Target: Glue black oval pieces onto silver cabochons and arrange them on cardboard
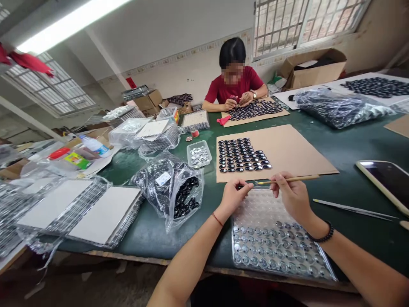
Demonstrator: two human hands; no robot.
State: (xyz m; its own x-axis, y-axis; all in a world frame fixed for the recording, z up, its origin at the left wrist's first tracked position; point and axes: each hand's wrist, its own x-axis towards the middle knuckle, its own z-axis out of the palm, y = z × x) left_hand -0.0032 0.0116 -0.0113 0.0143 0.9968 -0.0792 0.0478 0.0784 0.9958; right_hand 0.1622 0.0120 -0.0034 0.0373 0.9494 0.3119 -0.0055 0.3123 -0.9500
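Note:
My left hand [234, 196] is closed in a pinch on a small black oval piece [239, 186], mostly covered by the fingers. In my right hand [291, 194] is a thin wooden-handled tool [303, 178], like a fine brush, pointing left; its tip is close to my left fingertips. Below both hands lies a clear plastic blister tray [271, 247] with round silvery pieces in its nearer rows. Just beyond, a cardboard sheet [297, 149] carries rows of shiny black oval pieces [238, 155] on its left part.
A plastic bag [159, 179] of black pieces lies left, with a clear tub [200, 154] of silvery pieces behind it. Tweezers [354, 209] and a phone [386, 183] lie right. Stacked trays [105, 209] stand far left. A co-worker [236, 81] works opposite at another cardboard sheet.

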